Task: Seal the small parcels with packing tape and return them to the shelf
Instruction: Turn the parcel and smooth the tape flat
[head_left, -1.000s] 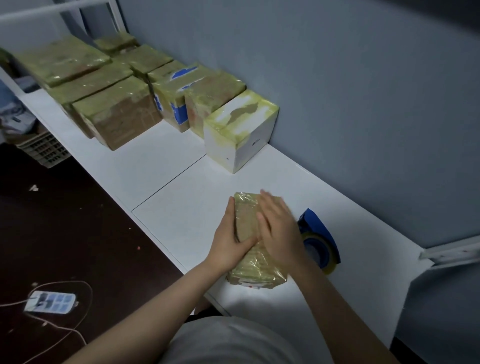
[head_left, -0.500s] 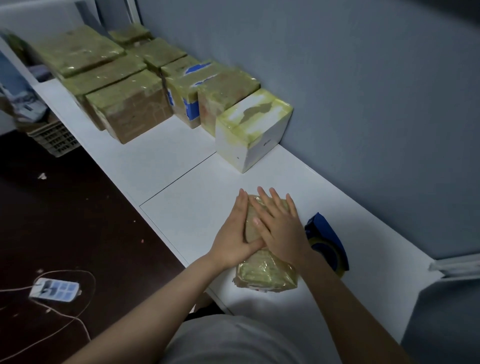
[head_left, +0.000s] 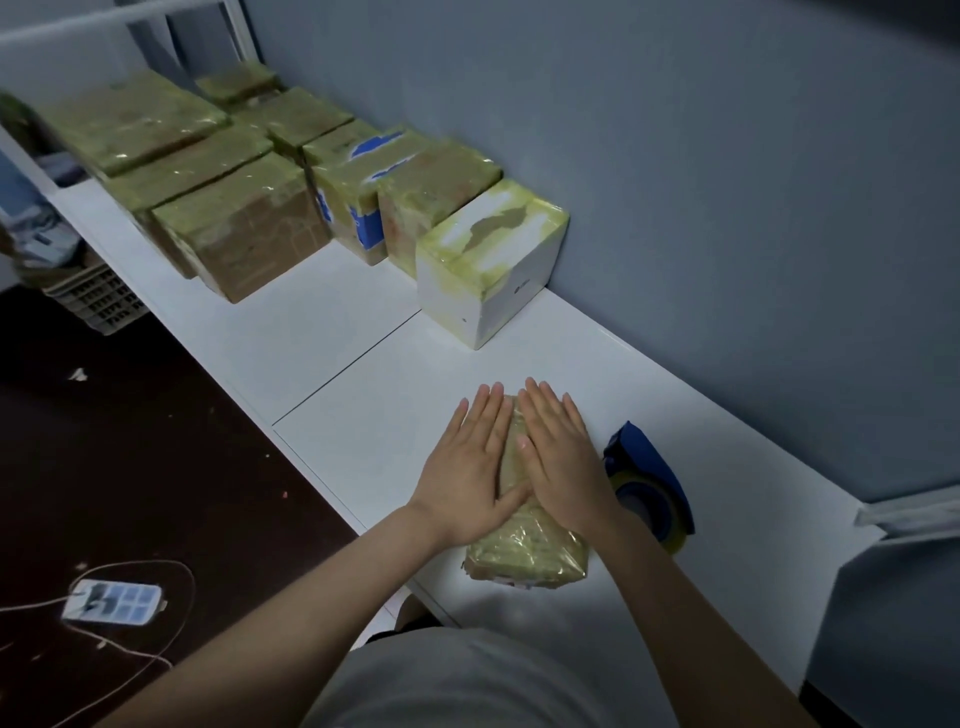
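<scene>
A small parcel (head_left: 527, 551) wrapped in yellowish tape lies on the white shelf (head_left: 358, 426) in front of me. My left hand (head_left: 467, 467) lies flat on its left part, fingers straight and spread. My right hand (head_left: 563, 457) lies flat on its right part, fingers straight. Both palms press down on the parcel's top and cover most of it. A blue tape dispenser (head_left: 649, 483) with a roll of tape sits just right of the parcel, next to my right wrist.
Several taped parcels stand in rows along the wall at the back left, the nearest a white box (head_left: 491, 265). A grey wall (head_left: 675, 208) bounds the shelf. On the dark floor lie a power strip (head_left: 111, 608) with cable and a plastic crate (head_left: 98, 296).
Both hands have gone from cupping the parcel's sides to lying flat and spread on its top, sliding forward along it. The parcel has stayed in place.
</scene>
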